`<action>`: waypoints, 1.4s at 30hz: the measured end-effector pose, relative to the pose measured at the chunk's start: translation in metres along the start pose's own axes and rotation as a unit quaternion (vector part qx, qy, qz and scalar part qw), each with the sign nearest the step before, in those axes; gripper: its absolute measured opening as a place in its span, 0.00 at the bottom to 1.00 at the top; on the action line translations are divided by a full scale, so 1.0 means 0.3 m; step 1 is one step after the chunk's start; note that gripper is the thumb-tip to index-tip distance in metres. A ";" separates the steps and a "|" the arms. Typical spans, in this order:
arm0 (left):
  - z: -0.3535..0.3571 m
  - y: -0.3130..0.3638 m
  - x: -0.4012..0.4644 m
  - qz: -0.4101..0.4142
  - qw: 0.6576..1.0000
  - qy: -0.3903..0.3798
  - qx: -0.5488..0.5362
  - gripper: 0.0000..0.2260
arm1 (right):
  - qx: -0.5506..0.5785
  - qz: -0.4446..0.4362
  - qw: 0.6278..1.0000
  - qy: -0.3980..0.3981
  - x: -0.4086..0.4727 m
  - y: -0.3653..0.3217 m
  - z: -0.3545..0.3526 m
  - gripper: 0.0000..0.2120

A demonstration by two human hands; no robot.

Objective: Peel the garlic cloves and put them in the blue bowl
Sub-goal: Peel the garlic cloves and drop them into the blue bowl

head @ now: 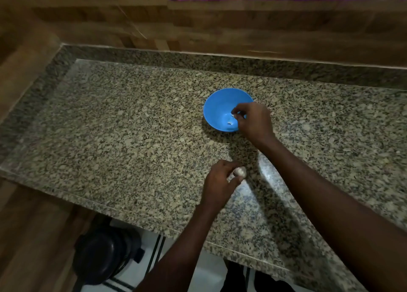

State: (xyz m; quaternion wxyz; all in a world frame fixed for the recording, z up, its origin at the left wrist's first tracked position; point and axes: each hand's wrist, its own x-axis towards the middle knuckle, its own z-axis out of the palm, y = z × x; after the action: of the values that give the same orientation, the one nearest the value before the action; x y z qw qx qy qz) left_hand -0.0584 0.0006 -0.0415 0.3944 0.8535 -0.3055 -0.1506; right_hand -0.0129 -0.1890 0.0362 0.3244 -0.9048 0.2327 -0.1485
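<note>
A speckled beige-and-black granite countertop (136, 124) fills the frame, backed by a brown wooden wall (220, 27). On it stands a round blue plastic bowl (217, 110) with a pale garlic piece (230, 123) inside. The right hand (253, 121) hangs over the bowl's rim, fingertips pinching a small white garlic clove (234, 115). Nearer the counter's front edge, the left hand (220, 181) grips a whitish garlic bulb (240, 172) — fingers curled round it.

On the counter (132, 124) ahead of you the bowl (217, 106) sits toward the back, right of centre. Your right hand (253, 121) is over its right rim. Your left hand (220, 183) is nearer you, holding the garlic bulb (240, 171) just above the counter.
</note>
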 end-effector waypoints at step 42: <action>0.056 0.242 0.026 -0.104 0.960 -0.078 -0.250 0.13 | 0.432 0.379 0.806 -0.141 -0.469 0.262 -0.158 0.05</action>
State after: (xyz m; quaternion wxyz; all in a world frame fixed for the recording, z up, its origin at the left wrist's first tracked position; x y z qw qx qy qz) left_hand -0.0900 -0.0504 0.0031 0.5521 0.7406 -0.1972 -0.3283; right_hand -0.1776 -0.1944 0.0034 0.7412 -0.5223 0.4206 0.0299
